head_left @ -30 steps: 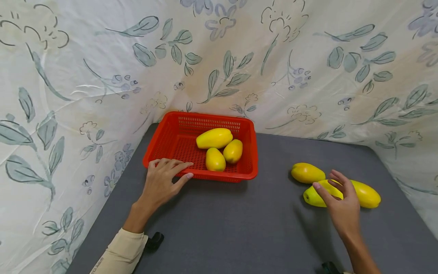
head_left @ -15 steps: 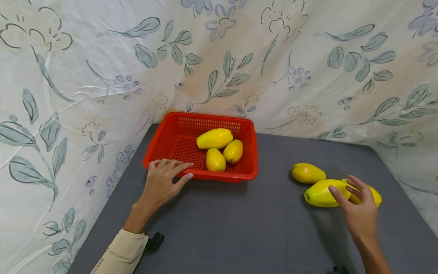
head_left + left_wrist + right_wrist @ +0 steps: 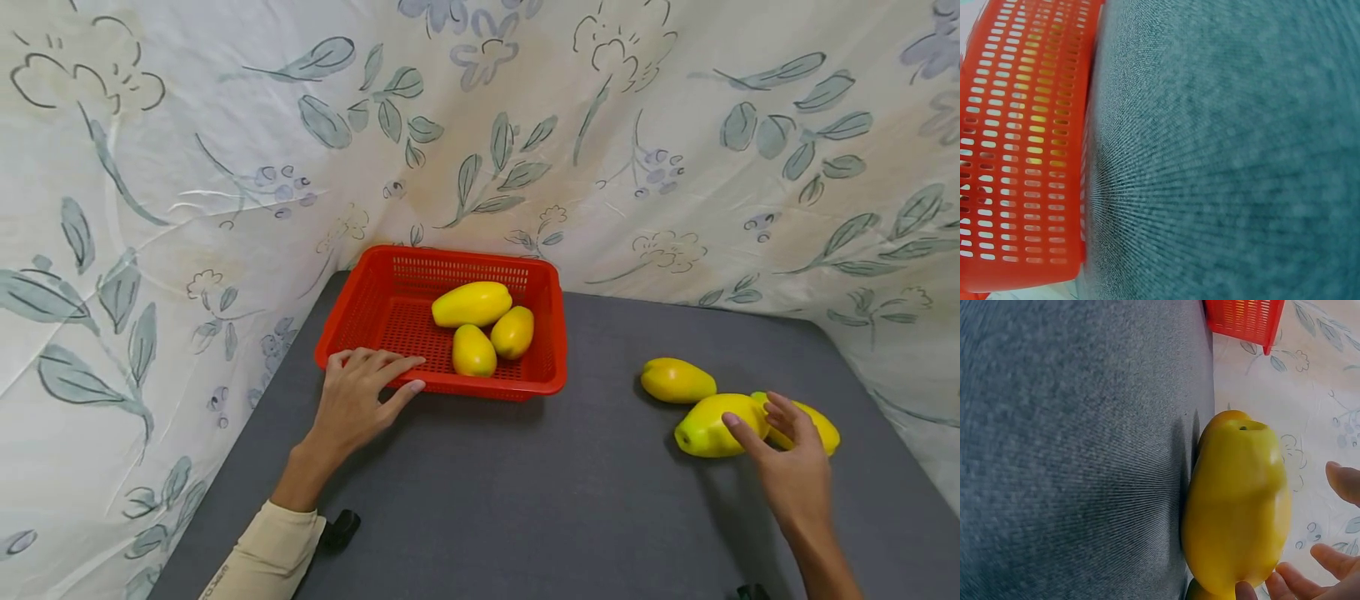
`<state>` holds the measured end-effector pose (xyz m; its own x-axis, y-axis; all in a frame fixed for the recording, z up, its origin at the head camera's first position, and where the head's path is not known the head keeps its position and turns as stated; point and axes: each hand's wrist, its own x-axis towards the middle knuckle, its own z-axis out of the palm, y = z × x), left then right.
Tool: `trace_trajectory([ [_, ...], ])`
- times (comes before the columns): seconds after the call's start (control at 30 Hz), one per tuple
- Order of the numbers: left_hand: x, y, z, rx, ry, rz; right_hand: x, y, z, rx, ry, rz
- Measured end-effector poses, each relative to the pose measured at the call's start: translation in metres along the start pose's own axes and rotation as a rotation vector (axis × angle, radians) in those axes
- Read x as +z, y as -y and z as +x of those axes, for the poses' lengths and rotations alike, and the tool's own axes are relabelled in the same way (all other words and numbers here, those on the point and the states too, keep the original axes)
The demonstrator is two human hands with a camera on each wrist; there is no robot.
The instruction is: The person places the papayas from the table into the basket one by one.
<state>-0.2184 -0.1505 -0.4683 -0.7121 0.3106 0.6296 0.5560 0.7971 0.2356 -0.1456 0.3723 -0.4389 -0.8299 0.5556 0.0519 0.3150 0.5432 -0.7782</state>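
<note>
In the head view my left hand point(image 3: 360, 396) holds the near left rim of a red plastic basket point(image 3: 517, 387), fingers over the edge and thumb along the front. Three yellow fruits lie inside: a long papaya point(image 3: 472, 304) and two smaller fruits, one oval point(image 3: 513, 332) and one rounder point(image 3: 474, 351). At the right my right hand point(image 3: 795, 471) has its fingers spread beside a plump yellow papaya point(image 3: 716, 426). In the right wrist view its fingertips point(image 3: 1291, 581) are right at the papaya's lower end, with the thumb point(image 3: 1344, 481) apart from it.
Another long yellow fruit point(image 3: 823, 427) lies partly hidden behind my right hand. A smaller yellow fruit point(image 3: 677, 380) sits just behind the plump papaya. The grey table point(image 3: 540, 500) meets a floral cloth point(image 3: 630, 200) at the back and left.
My right hand has shifted right from over the plump papaya to its right end. That papaya has turned slightly. The left hand and basket stay where they were.
</note>
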Motion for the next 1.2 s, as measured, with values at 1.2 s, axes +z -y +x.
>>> trace_trajectory([
  [1.2,-0.001,-0.001,-0.001,-0.017,0.011,0.008,0.01,-0.011,0.013,-0.09,0.145,-0.143],
])
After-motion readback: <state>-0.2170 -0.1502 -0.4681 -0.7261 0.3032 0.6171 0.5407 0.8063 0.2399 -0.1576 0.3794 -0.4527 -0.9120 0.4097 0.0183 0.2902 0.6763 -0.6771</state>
